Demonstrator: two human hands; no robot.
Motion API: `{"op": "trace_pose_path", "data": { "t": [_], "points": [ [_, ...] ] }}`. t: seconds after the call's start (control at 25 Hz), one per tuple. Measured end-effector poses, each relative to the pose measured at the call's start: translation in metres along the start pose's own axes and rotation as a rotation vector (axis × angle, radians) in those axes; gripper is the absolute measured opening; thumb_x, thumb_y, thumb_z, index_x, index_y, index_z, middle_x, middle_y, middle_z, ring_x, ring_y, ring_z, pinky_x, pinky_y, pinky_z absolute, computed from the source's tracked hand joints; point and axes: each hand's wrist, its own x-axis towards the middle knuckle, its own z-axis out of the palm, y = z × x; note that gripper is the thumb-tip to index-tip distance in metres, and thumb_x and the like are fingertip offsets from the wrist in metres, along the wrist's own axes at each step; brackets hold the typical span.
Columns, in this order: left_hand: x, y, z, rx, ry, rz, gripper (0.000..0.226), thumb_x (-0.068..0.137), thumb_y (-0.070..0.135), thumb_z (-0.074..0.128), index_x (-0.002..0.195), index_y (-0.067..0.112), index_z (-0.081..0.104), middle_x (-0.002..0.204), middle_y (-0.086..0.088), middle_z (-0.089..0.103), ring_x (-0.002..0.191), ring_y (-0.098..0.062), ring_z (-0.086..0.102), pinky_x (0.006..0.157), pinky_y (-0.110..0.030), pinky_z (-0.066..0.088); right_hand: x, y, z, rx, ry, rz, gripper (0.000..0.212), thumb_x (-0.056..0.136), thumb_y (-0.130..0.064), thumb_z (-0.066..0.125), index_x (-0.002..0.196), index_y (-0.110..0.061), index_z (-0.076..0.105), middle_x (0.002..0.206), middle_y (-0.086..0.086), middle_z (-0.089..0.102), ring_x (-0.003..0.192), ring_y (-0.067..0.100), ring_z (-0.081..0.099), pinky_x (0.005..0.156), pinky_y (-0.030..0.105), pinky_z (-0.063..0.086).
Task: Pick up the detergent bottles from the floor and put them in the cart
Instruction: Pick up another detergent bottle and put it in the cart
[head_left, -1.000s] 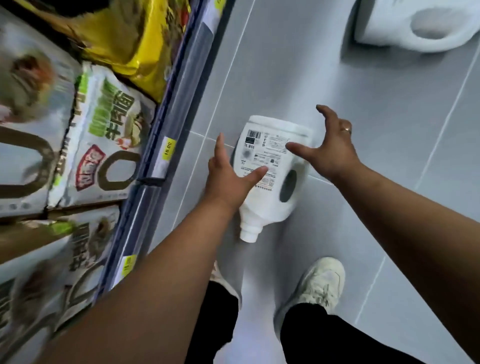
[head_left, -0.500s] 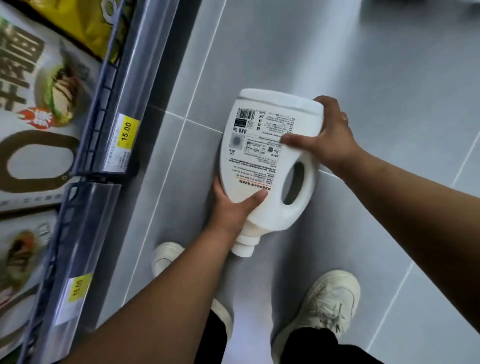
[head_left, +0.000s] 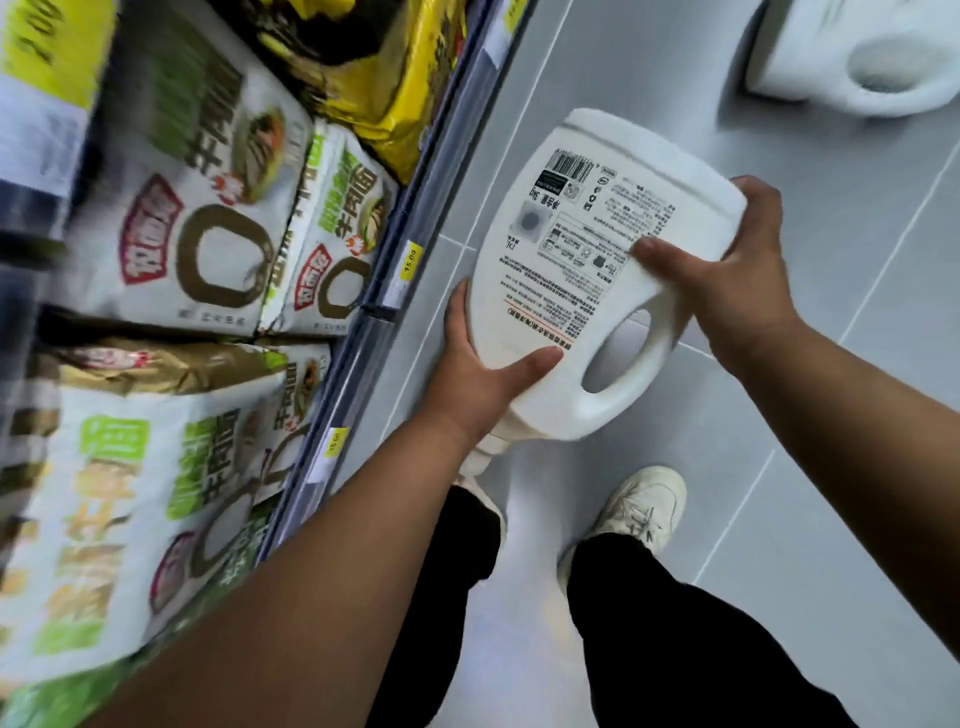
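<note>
A large white detergent bottle (head_left: 566, 291) with a printed back label and a side handle is held above the grey floor, cap end toward me. My left hand (head_left: 478, 374) grips its lower body near the neck, thumb across the label. My right hand (head_left: 727, 270) clasps the upper right side near the base, thumb on the label. A second white detergent bottle (head_left: 852, 57) lies on the floor at the top right. No cart is in view.
A store shelf (head_left: 395, 291) with yellow price tags runs along the left, stacked with noodle packs (head_left: 208, 218). My two shoes (head_left: 634, 509) and dark trousers stand on the grey tiled floor (head_left: 831, 467) below the bottle.
Both hands closed on the bottle and raised it off the floor. The view has swung up, so the shelf and the second bottle show again.
</note>
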Motion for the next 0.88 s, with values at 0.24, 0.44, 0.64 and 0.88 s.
{"op": "trace_pose_path", "data": {
  "t": [0.24, 0.44, 0.64, 0.88],
  "points": [
    [-0.15, 0.133, -0.062, 0.018, 0.074, 0.136, 0.115, 0.068, 0.035, 0.089, 0.155, 0.034, 0.015, 0.146, 0.01, 0.048, 0.124, -0.004, 0.05, 0.109, -0.026, 0.038, -0.105, -0.163, -0.043, 0.083, 0.005, -0.097, 0.081, 0.044, -0.068, 0.089, 0.11, -0.048, 0.046, 0.13, 0.008, 0.056, 0.118, 0.02, 0.06, 0.098, 0.048, 0.053],
    [-0.303, 0.208, -0.106, -0.065, 0.206, 0.278, 0.114, 0.064, 0.045, 0.088, 0.153, 0.039, 0.017, 0.144, 0.016, 0.046, 0.13, -0.005, 0.047, 0.107, -0.028, 0.04, -0.207, -0.303, -0.071, 0.121, -0.158, -0.237, 0.111, 0.044, -0.064, 0.091, 0.136, -0.03, 0.037, 0.136, 0.009, 0.054, 0.122, 0.02, 0.059, 0.102, 0.046, 0.051],
    [-0.45, 0.227, -0.133, -0.219, 0.382, 0.413, 0.091, 0.072, 0.028, 0.087, 0.14, 0.05, 0.03, 0.123, 0.041, 0.056, 0.117, 0.016, 0.05, 0.091, -0.007, 0.042, -0.321, -0.39, -0.08, 0.08, -0.259, -0.43, 0.077, 0.048, -0.066, 0.089, 0.108, -0.054, 0.043, 0.129, 0.01, 0.052, 0.122, 0.025, 0.055, 0.1, 0.049, 0.051],
    [-0.608, 0.176, -0.161, -0.281, 0.586, 0.378, 0.095, 0.069, 0.042, 0.087, 0.143, 0.055, 0.028, 0.125, 0.035, 0.058, 0.117, 0.011, 0.053, 0.094, -0.02, 0.045, -0.472, -0.421, -0.064, 0.116, -0.534, -0.537, 0.083, 0.053, -0.051, 0.089, 0.12, -0.036, 0.042, 0.127, 0.005, 0.058, 0.115, 0.019, 0.062, 0.096, 0.048, 0.054]
  ]
}}
